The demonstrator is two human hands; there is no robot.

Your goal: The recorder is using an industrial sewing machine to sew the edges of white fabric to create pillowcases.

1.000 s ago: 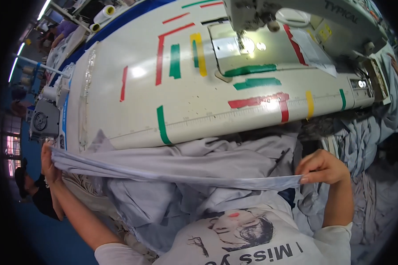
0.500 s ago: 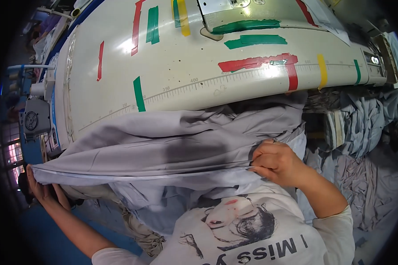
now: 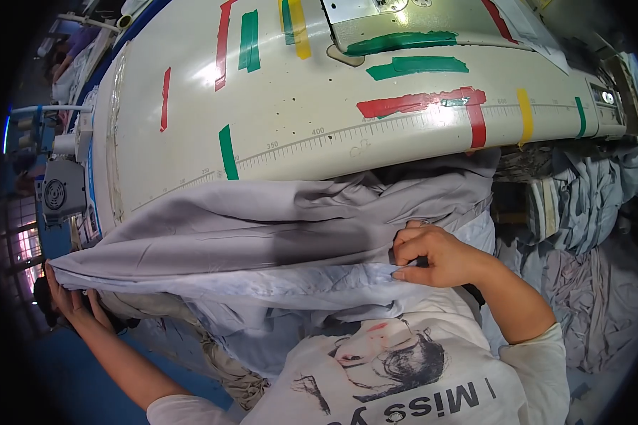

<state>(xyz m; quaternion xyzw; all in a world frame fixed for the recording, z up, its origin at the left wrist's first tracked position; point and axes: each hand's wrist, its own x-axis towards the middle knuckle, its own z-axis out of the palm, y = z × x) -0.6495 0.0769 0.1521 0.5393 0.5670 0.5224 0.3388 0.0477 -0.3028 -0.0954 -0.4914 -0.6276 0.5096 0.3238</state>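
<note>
Along the near edge of a white worktable, grey cloth stretches sideways in front of my printed white shirt. My right hand pinches its pale lower border between thumb and fingers. My left hand, fingers extended, touches the cloth's left end; whether it grips there, I cannot tell.

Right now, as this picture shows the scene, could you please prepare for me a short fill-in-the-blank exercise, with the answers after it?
1. The cloth held by the left hand and the right hand is mostly ____.
2. Near the tabletop's closest edge, the yellow strip stands between a red strip and a ____ one.
3. The person's printed shirt is mainly ____.

Missing words: grey; green; white.
</note>
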